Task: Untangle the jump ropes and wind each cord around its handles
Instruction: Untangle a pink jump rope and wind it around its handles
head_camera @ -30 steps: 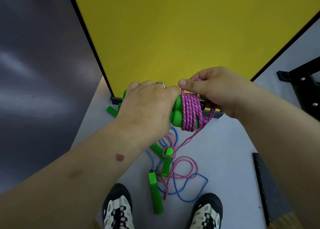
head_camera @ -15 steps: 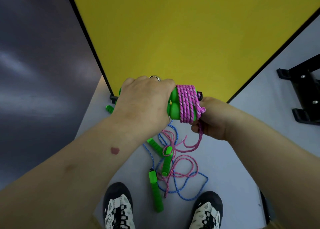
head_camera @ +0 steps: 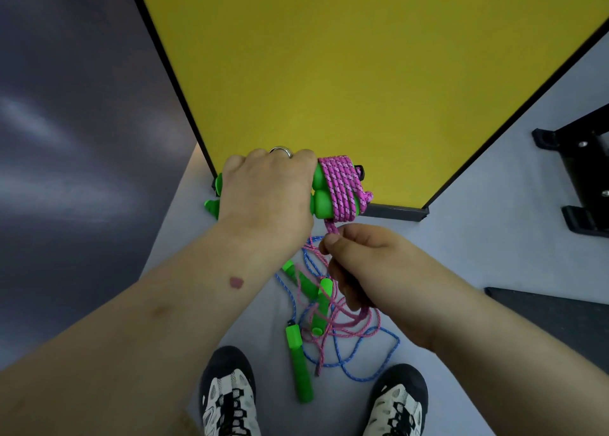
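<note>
In the head view, the left hand (head_camera: 267, 195) curls around a pair of green handles (head_camera: 321, 195) held side by side, with pink cord (head_camera: 342, 187) wound in tight coils around them just right of the knuckles. Below the coils, the right hand (head_camera: 369, 271) pinches the loose pink strand (head_camera: 330, 228) between thumb and fingers. Beneath both hands, on the grey floor (head_camera: 478, 238), lie more green handles (head_camera: 298, 363) tangled with blue cord (head_camera: 379, 360) and pink cord, between two shoes (head_camera: 229, 392).

Right hand (head_camera: 369, 264) dropped below the handles (head_camera: 321, 191) — now pinching pink cord (head_camera: 330, 228) underneath.
</note>
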`<state>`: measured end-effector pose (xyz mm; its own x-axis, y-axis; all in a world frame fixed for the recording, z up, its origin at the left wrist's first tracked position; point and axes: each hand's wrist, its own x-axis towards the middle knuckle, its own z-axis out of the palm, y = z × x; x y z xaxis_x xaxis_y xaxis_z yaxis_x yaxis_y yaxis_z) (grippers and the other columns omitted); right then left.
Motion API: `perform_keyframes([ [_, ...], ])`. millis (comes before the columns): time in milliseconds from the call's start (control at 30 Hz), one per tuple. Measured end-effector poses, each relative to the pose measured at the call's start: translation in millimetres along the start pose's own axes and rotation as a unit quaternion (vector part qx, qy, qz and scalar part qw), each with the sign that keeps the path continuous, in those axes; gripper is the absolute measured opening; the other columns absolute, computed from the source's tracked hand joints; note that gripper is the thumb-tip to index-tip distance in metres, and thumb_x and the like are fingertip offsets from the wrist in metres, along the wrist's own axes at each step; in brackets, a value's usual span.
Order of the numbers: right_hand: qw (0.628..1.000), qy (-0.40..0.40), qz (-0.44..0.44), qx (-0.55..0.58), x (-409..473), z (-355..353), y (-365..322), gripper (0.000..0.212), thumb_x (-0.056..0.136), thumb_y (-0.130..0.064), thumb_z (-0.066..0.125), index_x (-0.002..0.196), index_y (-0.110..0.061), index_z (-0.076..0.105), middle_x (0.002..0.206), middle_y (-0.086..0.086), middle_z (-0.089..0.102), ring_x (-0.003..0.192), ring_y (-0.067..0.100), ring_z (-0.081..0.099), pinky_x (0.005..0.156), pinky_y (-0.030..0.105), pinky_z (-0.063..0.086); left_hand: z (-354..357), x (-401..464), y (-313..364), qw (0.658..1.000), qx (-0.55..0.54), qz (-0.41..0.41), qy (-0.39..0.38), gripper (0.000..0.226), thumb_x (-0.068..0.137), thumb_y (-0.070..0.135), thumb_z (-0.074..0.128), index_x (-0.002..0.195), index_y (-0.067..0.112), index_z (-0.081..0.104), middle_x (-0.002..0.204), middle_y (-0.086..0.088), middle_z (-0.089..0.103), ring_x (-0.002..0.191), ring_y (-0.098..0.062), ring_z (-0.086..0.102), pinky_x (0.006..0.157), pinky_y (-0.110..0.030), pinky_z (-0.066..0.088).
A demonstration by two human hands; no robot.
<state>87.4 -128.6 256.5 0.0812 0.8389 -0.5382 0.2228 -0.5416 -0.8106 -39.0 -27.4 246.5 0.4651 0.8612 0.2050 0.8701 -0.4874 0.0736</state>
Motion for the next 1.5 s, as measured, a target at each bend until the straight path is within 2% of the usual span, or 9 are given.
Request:
perform_keyframes([
  [367,0.998,0.025,-0.043,0.043,-6,-16,-44,0.03,0.1,-0.03,0.058,0.08,-0.008,0.061,0.062,0.005,0.049,0.047,0.014,0.04,0.047,0.029,0.039,1,-3,4,1.0,0.018,0.015,0.008,0.031,0.075,0.022,0.064,0.085,0.029,0.036,0.078,0.006,0.04,0.083,-0.026,0.049,0.072,-0.036,0.024],
  [533,0.998,0.024,-0.061,-0.019,7,-33,-59,0.026,0.1,-0.029,0.056,0.085,-0.011,0.067,0.057,-0.001,0.048,0.04,0.011,0.036,0.041,0.023,0.033,2,-5,7,0.999,0.027,0.026,0.004,0.033,0.073,0.022,0.061,0.103,0.033,0.056,0.087,0.007,0.058,0.091,-0.026,0.058,0.072,-0.036,0.024],
  [733,0.971,0.082,-0.118,-0.193,35,-52,-61,0.049,0.079,-0.054,0.066,0.083,-0.005,0.061,0.06,0.009,0.051,0.053,0.022,0.046,0.055,0.048,0.047,-8,-5,11,0.998,0.016,0.061,-0.014,0.028,0.073,0.021,0.062,0.098,0.029,0.051,0.092,0.005,0.059,0.095,-0.028,0.056,0.073,-0.035,0.022],
  [833,0.956,0.12,-0.147,-0.222,42,-60,-63,0.046,0.082,-0.052,0.074,0.084,-0.007,0.066,0.064,0.007,0.051,0.052,0.017,0.042,0.053,0.031,0.038,-10,-6,13,0.997,0.016,0.078,-0.011,0.029,0.073,0.021,0.063,0.089,0.03,0.042,0.09,0.005,0.058,0.094,-0.027,0.057,0.073,-0.035,0.023],
  [1033,0.992,0.063,-0.064,-0.088,64,-72,-56,0.041,0.069,-0.051,0.085,0.081,-0.014,0.072,0.064,0.004,0.051,0.057,0.02,0.041,0.054,0.029,0.034,-13,-6,14,0.996,-0.005,0.085,0.024,0.029,0.07,0.026,0.07,0.09,0.026,0.049,0.079,0.006,0.056,0.084,-0.025,0.058,0.069,-0.034,0.026],
  [1167,1.0,-0.008,0.013,-0.007,72,-75,-40,0.018,0.092,-0.015,0.07,0.074,-0.013,0.067,0.053,0.005,0.057,0.047,0.017,0.046,0.051,0.017,0.038,-18,-5,16,0.996,-0.005,0.079,0.039,0.036,0.072,0.027,0.071,0.1,0.026,0.047,0.066,0.011,0.034,0.071,-0.023,0.044,0.068,-0.033,0.023],
  [1233,0.999,-0.021,0.022,-0.015,75,-72,-25,0.035,0.094,0.001,0.056,0.066,-0.013,0.071,0.065,0.017,0.061,0.062,0.021,0.048,0.064,0.028,0.039,-16,-3,14,0.997,-0.006,0.066,0.047,0.037,0.07,0.027,0.071,0.1,0.026,0.049,0.065,0.01,0.032,0.068,-0.02,0.036,0.066,-0.033,0.023],
  [1333,1.0,-0.02,0.022,0.011,69,-58,-10,0.058,0.098,0.003,0.044,0.047,-0.02,0.062,0.053,0.002,0.045,0.05,0.013,0.032,0.054,0.028,0.027,-11,0,6,0.997,-0.025,0.049,0.049,0.036,0.067,0.028,0.072,0.09,0.026,0.043,0.065,0.01,0.032,0.067,-0.021,0.035,0.065,-0.034,0.023],
  [1500,0.997,-0.029,-0.019,0.065,52,-29,15,0.029,0.103,-0.026,0.051,0.091,-0.008,0.069,0.059,0.002,0.04,0.048,0.013,0.027,0.047,0.027,0.021,-3,3,-6,0.999,-0.025,0.017,0.039,0.039,0.068,0.026,0.071,0.085,0.027,0.036,0.069,0.008,0.037,0.069,-0.023,0.036,0.067,-0.036,0.027],
])
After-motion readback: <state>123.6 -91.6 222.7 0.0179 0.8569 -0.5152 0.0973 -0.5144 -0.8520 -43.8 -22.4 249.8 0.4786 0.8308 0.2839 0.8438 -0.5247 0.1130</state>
